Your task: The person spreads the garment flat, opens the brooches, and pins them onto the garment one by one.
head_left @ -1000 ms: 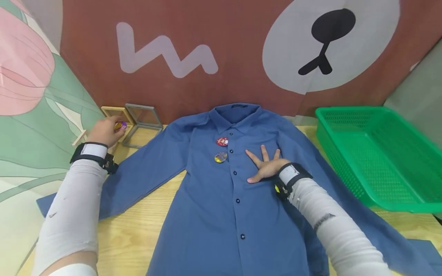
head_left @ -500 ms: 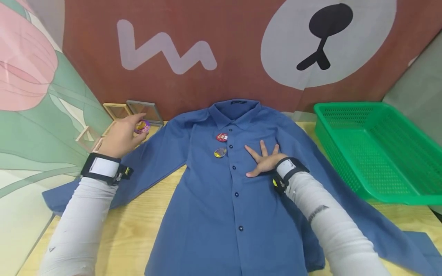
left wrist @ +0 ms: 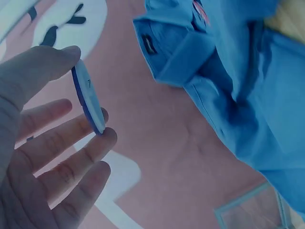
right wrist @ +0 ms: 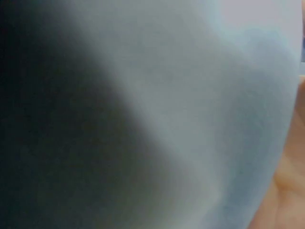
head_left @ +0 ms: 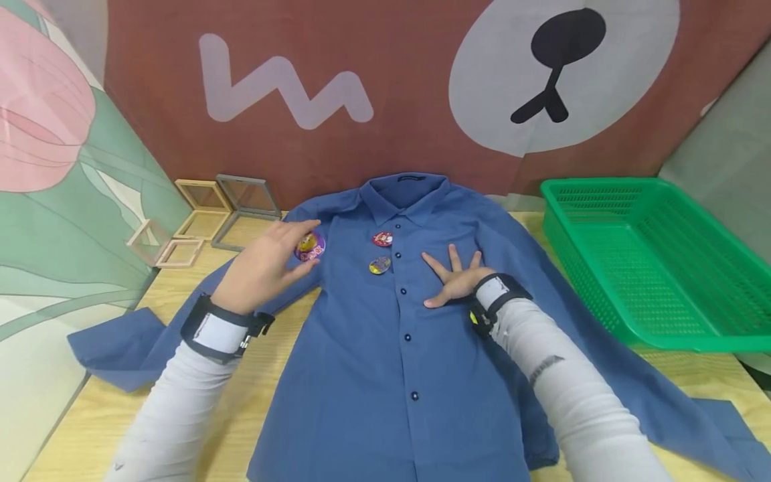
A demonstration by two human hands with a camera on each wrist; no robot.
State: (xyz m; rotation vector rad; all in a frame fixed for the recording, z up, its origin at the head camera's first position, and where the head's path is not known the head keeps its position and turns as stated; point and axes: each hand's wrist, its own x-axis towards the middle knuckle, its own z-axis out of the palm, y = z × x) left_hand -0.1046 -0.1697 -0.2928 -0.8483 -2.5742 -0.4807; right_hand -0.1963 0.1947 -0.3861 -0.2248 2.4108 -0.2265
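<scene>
A blue button-up shirt (head_left: 361, 348) lies spread on the table, collar toward the wall. Two round badges, a red one (head_left: 382, 239) and a yellow-and-grey one (head_left: 379, 265), sit on its front beside the button placket. My left hand (head_left: 262, 268) pinches a round purple badge (head_left: 310, 246) by its edges, over the shoulder of the left-hand sleeve. The left wrist view shows this badge (left wrist: 88, 96) edge-on between thumb and fingertips. With fingers spread, my right hand (head_left: 460, 281) rests on the shirt's chest. A pale blur fills most of the right wrist view.
Small hinged frames stand at the back left: a grey one (head_left: 245, 213), a light wooden one (head_left: 203, 224) and a smaller pale one (head_left: 181, 253). A green plastic basket (head_left: 632, 345) stands on the right. A brown patterned wall (head_left: 415, 100) closes off the back.
My left hand has moved right from the small frames to above the shirt's shoulder, carrying the purple badge. My right hand stays on the shirt.
</scene>
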